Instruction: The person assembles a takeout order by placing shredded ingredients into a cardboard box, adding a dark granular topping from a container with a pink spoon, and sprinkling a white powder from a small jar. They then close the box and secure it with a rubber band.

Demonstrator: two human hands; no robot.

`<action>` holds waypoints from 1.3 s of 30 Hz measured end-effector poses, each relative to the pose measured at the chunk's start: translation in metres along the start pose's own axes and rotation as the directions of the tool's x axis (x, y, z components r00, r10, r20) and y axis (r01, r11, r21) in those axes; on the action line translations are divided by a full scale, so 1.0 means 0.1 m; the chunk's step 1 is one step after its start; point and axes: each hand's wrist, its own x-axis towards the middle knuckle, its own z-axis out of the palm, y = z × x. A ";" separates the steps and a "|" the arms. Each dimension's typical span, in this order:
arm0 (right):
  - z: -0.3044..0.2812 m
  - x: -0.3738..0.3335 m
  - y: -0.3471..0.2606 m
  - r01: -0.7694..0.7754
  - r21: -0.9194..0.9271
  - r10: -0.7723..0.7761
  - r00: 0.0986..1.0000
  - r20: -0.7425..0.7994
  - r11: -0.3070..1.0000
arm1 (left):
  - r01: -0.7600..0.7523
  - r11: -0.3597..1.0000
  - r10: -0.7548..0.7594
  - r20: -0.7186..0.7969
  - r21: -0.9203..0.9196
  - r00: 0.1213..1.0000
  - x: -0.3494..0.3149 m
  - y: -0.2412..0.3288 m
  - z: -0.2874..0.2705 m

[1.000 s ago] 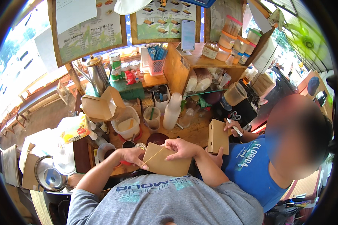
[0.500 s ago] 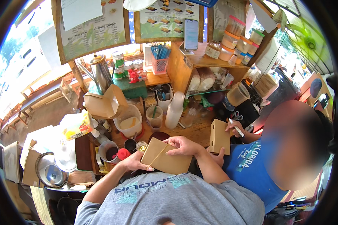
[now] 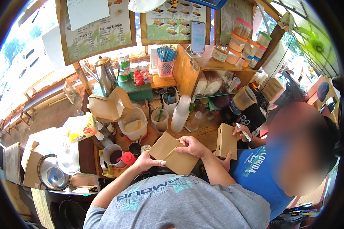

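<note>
So both hands are on a flat brown cardboard box [image 3: 172,157], low in the middle of the frame, just above the grey shirt. Left hand [image 3: 147,162] props the lower left edge with fingers curled under it, probably to keep it steady, while the right hand [image 3: 190,146] pinches the upper right flap where the fold runs. It's matte kraft board, stiff, with crisp creases. Just left of it on the wooden desk [image 3: 202,131] sit a red squeeze bottle cap [image 3: 129,158] and a metal cup [image 3: 111,154]. At right, another person holds a similar upright box [image 3: 226,140] and a marker [image 3: 243,132].
</note>
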 end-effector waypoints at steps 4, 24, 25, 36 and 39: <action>-0.05 0.01 0.09 0.038 0.007 -0.037 0.995 -0.087 0.999 | 0.071 0.997 -0.071 0.010 -0.001 0.997 0.06 0.03 0.03; 0.01 0.23 -0.29 0.304 -0.086 -0.313 0.873 -0.373 0.949 | -0.078 0.990 0.056 -0.175 -0.121 0.983 0.23 0.66 0.08; 0.01 0.26 -0.28 0.295 -0.137 -0.325 0.860 -0.393 0.946 | -0.106 0.984 0.076 -0.201 -0.144 0.977 0.24 0.66 0.06; 0.00 0.34 -0.40 0.288 -0.134 -0.315 0.803 -0.506 0.948 | -0.319 0.923 0.240 -0.326 -0.215 0.914 0.26 0.67 0.09; -0.01 0.36 -0.47 0.300 -0.100 -0.309 0.811 -0.498 0.949 | -0.386 0.907 0.317 -0.333 -0.169 0.888 0.25 0.72 0.11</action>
